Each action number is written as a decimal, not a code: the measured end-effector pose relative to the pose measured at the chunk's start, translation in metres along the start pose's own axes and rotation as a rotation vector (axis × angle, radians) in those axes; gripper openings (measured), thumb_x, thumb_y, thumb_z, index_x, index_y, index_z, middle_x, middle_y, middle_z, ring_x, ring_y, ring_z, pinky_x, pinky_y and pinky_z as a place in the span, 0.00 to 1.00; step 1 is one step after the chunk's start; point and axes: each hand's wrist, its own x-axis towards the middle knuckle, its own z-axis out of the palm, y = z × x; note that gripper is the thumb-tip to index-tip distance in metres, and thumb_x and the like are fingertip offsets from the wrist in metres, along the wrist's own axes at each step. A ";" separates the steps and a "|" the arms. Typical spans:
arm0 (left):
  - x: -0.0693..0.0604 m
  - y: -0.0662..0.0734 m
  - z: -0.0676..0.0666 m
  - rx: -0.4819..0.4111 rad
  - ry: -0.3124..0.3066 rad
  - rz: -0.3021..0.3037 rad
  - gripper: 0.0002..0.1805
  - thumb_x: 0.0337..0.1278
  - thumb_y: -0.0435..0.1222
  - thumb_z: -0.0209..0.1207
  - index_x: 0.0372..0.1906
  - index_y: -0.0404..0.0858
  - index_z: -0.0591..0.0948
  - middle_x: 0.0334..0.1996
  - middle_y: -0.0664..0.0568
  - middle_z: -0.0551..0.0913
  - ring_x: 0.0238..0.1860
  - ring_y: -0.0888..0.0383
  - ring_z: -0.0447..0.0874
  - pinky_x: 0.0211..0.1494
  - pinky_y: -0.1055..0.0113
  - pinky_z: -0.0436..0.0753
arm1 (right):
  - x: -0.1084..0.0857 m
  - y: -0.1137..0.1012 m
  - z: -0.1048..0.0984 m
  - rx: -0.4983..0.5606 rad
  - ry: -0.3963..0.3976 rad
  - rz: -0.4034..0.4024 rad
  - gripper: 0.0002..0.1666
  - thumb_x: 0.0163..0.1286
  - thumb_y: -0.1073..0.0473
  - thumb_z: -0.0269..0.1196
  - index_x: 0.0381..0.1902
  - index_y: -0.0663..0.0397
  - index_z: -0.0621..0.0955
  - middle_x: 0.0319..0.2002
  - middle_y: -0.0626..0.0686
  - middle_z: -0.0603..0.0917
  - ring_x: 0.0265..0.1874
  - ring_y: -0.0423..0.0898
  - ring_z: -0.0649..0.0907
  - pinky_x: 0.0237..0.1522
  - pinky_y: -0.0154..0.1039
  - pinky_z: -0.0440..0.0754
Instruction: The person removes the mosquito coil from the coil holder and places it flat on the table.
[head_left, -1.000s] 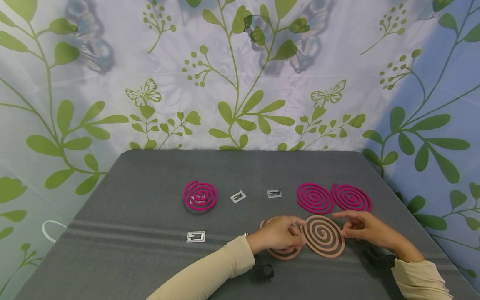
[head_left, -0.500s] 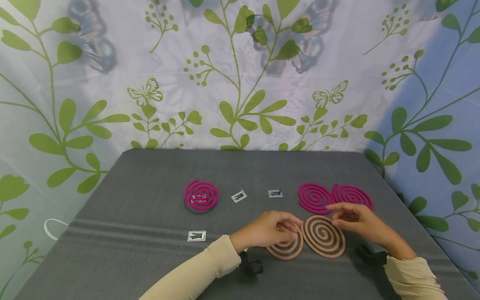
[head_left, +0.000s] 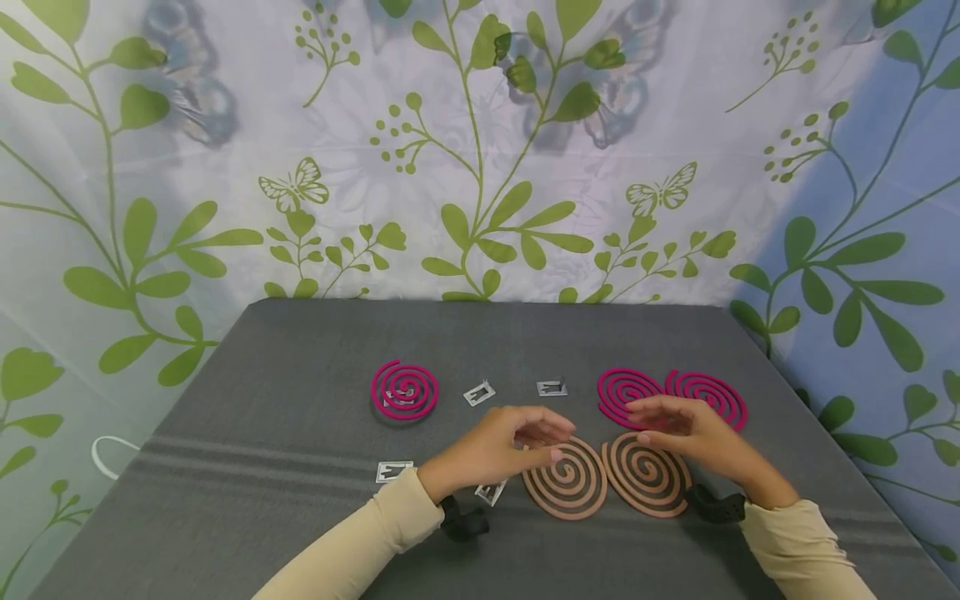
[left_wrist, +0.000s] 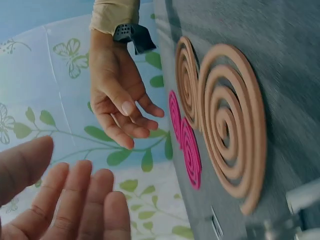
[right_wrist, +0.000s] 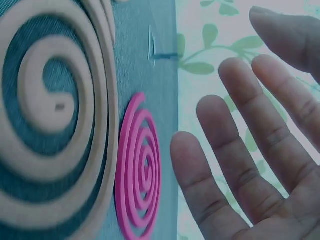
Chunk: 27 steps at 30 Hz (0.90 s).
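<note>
Two tan mosquito coils lie flat side by side on the grey table, a left one (head_left: 566, 476) and a right one (head_left: 647, 468). My left hand (head_left: 495, 447) hovers over the left coil's upper left edge, fingers loosely bent and holding nothing. Above the right coil is my right hand (head_left: 696, 433), also holding nothing, its relaxed fingers partly covering the pink mosquito coils (head_left: 622, 388) behind. The right wrist view shows that hand's fingers (right_wrist: 237, 142) spread apart. Partly hidden by my left wrist, a metal coil stand (head_left: 491, 492) lies near the left tan coil.
A third pink coil (head_left: 405, 390) sits at the left, raised over a metal stand. Other metal stands lie at the middle (head_left: 478, 392), toward the back (head_left: 552, 388) and at front left (head_left: 389, 472). A leaf-patterned curtain (head_left: 480, 150) hangs behind the table.
My left hand has drawn left off the left tan coil, uncovering it and a metal stand. My right hand has moved left over the right tan coil. The coils have stayed put.
</note>
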 end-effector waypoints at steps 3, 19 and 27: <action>-0.008 -0.001 -0.008 0.005 0.030 0.029 0.18 0.76 0.32 0.66 0.65 0.34 0.84 0.59 0.43 0.89 0.60 0.52 0.88 0.63 0.66 0.83 | 0.006 -0.002 0.005 0.028 -0.002 -0.023 0.24 0.73 0.70 0.72 0.64 0.74 0.82 0.55 0.49 0.90 0.53 0.39 0.88 0.50 0.35 0.86; -0.046 -0.005 -0.055 0.112 0.211 0.045 0.19 0.74 0.37 0.68 0.65 0.39 0.85 0.58 0.51 0.90 0.59 0.53 0.88 0.66 0.51 0.83 | 0.041 -0.004 0.036 0.113 -0.046 -0.057 0.27 0.73 0.70 0.71 0.67 0.74 0.79 0.53 0.65 0.89 0.53 0.44 0.88 0.48 0.38 0.88; -0.053 0.000 -0.079 0.112 0.260 -0.029 0.21 0.73 0.37 0.70 0.67 0.41 0.85 0.59 0.53 0.89 0.61 0.54 0.87 0.62 0.54 0.84 | 0.055 -0.010 0.046 0.133 -0.055 -0.035 0.27 0.74 0.69 0.70 0.68 0.73 0.79 0.53 0.69 0.88 0.51 0.49 0.88 0.49 0.38 0.87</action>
